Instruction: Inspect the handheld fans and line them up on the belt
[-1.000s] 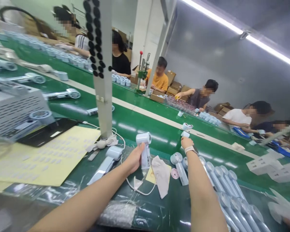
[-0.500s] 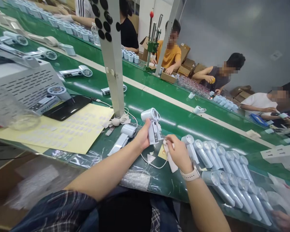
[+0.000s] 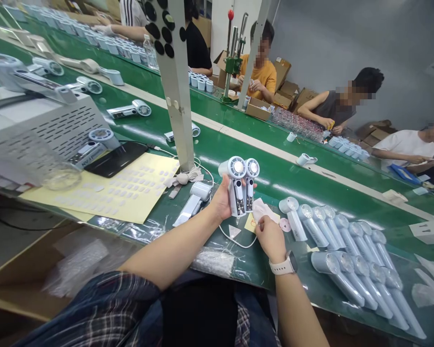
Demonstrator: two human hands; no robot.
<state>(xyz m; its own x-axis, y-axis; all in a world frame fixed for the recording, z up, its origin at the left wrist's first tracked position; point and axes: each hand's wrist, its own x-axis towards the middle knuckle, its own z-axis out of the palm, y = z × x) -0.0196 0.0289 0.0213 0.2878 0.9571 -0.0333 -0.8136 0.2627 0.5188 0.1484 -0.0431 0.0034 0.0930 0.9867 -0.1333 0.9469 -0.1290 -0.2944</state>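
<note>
My left hand (image 3: 222, 201) is closed around two light blue handheld fans, held upright side by side. The nearer fan (image 3: 236, 167) and the second fan (image 3: 252, 168) have round grilled heads, and their handles stand open with dark inner parts showing. To the right, my right hand (image 3: 271, 238) pinches the edge of a white cloth (image 3: 263, 209) low over the bench. Beneath that cloth lies a yellow paper note (image 3: 250, 224), partly covered. A pink-white disc (image 3: 284, 224) is beside the cloth.
Rows of finished-looking fans (image 3: 342, 229) lie at the right. Another fan (image 3: 193, 200) rests left of my hand, near a metal post (image 3: 183, 125). Yellow sheet with white stickers (image 3: 130, 193), phone (image 3: 115, 159) and perforated box (image 3: 65, 120) stand left. Co-workers sit across the green belt (image 3: 231, 149).
The two fans have turned so their round heads face me more squarely. The white cloth, bunched in my right hand before, now spreads out beyond the fingers. The view has shifted slightly.
</note>
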